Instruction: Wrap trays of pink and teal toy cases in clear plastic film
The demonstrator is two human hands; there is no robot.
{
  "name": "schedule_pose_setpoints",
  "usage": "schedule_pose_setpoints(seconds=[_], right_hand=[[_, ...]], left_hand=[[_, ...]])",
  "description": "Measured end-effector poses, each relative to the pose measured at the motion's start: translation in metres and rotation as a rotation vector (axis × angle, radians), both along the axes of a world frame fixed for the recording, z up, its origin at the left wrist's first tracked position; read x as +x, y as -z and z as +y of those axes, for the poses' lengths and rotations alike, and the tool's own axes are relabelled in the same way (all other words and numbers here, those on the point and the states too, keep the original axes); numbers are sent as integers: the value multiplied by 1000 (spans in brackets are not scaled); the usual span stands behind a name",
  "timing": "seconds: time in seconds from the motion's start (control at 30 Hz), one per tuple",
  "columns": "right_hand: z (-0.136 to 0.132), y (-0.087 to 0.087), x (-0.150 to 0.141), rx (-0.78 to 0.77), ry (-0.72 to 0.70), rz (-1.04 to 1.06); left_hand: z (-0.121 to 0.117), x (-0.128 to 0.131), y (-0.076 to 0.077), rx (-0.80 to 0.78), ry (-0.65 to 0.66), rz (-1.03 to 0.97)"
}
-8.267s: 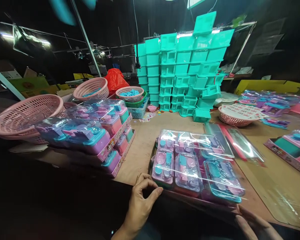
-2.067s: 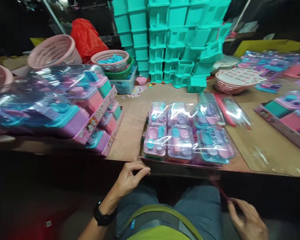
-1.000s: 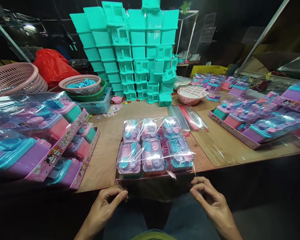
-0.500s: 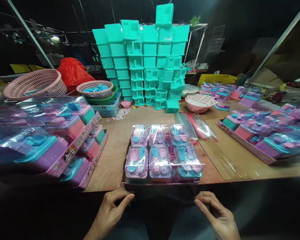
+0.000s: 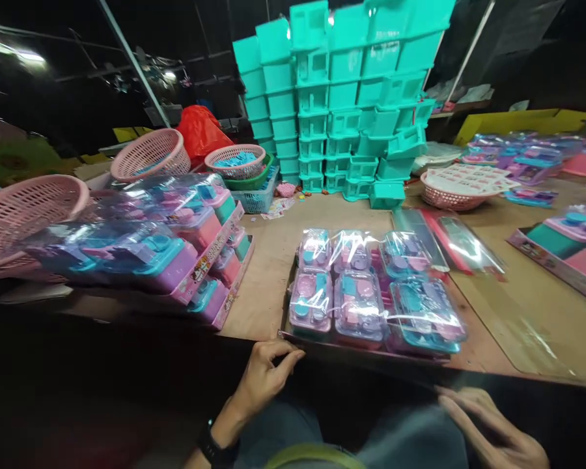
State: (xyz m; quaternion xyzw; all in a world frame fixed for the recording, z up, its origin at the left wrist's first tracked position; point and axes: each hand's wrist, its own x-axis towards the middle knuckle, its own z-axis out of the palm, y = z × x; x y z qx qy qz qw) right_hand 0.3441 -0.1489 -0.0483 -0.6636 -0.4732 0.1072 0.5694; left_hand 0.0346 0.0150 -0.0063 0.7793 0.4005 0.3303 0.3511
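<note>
Peeling looks done, strip's gone; film point(image 5: 349, 249) is seemingly pinched by left hand point(image 5: 266, 374) off front table edge point(image 5: 248, 326), right hand point(image 5: 493, 423) unclear.

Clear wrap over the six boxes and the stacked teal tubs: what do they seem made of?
Clear wrap: probably thin, glossy plastic film, given bright glare and see-through look. Teal tubs: likely rigid moulded plastic, smooth, slightly shiny, judging by even colour and repeated shapes.
</note>
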Motion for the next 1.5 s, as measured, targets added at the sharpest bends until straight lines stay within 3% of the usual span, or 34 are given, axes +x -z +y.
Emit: schedule_pose_setpoints(seconds=[0.1,0.33,0.6,0.8,1.03,1.27,1.5], right_hand=[[8,-9,-7,-13,56,-2],[13,4,-11,-40,165,24],[22,3,-14,-16,227,21],[20,4,-11,-19,220,-65],[19,7,-3,-30,159,-150],[22,6,-2,-54,181,-178],[22,9,0,20,168,-290]], left_hand=[[1,0,-3,4,10,8],[1,3,-5,50,17,14],[3,5,-3,140,-7,39],[5,6,0,354,-2,113],[11,-1,-4,368,95,151],[5,4,6,518,17,200],[5,4,13,573,40,122]])
